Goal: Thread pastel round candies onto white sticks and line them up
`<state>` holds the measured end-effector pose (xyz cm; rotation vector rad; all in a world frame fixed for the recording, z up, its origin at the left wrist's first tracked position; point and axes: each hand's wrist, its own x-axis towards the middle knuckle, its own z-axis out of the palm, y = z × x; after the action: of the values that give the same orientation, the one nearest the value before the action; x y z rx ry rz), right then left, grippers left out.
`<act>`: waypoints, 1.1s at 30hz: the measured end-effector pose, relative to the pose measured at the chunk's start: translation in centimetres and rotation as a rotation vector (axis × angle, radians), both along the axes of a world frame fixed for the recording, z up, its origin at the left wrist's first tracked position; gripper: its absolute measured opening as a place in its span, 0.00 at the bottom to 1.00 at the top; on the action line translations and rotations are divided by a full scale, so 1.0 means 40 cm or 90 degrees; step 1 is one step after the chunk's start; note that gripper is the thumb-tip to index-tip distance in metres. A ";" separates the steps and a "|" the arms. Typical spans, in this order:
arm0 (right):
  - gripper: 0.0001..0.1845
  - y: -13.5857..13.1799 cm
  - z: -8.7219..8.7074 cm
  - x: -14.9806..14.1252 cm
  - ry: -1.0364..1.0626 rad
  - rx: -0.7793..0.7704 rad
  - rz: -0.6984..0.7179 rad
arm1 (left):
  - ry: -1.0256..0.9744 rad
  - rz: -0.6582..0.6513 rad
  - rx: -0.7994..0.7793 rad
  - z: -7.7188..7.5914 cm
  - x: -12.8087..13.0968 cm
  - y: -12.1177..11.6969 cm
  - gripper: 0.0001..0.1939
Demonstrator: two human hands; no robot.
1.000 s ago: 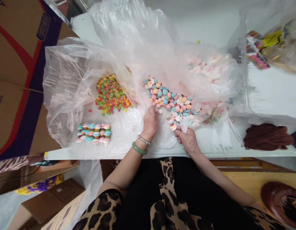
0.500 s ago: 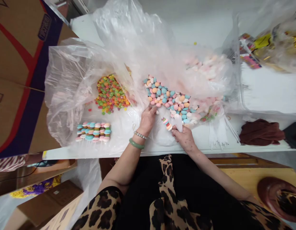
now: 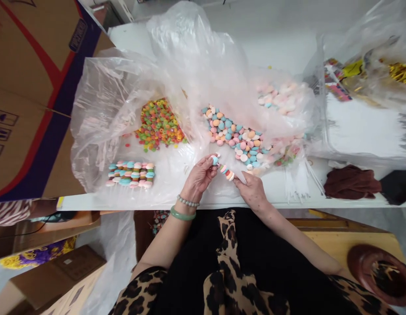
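Observation:
My left hand [image 3: 200,176] pinches a pale blue candy disc [image 3: 214,160] at the tip of a stick. My right hand [image 3: 252,189] grips a bunch of white sticks [image 3: 241,176], one of them a candy skewer [image 3: 227,171] with several pastel discs on it. Both hands hover over the table's front edge, just in front of a pile of pastel candy discs [image 3: 237,135] lying on clear plastic. A row of finished candy skewers [image 3: 131,173] lies to the left.
A heap of small colourful ring candies [image 3: 159,125] sits at the left in the crumpled clear plastic bag [image 3: 196,65]. Loose white sticks [image 3: 296,181] and a dark brown cloth [image 3: 349,186] lie right. A large cardboard box [image 3: 28,96] stands left; a brown bowl [image 3: 378,273] is lower right.
My left hand left the candy pile with a blue disc and came to the skewer tip. My right hand tilted the skewer leftward to meet it.

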<state>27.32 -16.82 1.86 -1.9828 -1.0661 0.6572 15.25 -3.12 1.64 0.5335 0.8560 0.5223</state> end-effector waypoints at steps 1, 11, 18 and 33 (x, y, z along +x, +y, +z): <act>0.12 -0.001 -0.001 -0.002 -0.001 -0.001 0.000 | -0.001 0.006 0.003 -0.005 -0.004 -0.001 0.13; 0.11 -0.012 -0.007 -0.004 -0.142 -0.019 0.099 | 0.121 0.018 0.190 -0.024 0.006 -0.048 0.18; 0.10 0.014 -0.008 -0.012 -0.202 -0.062 0.102 | 0.305 -0.010 0.403 -0.078 0.018 -0.108 0.16; 0.09 0.008 -0.060 0.005 0.093 -0.061 0.079 | 0.168 -0.048 0.167 -0.053 0.002 -0.040 0.19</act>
<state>27.53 -16.49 -0.54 -1.9281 -1.0921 0.9209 15.31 -4.72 -0.48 0.8866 1.0194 0.5045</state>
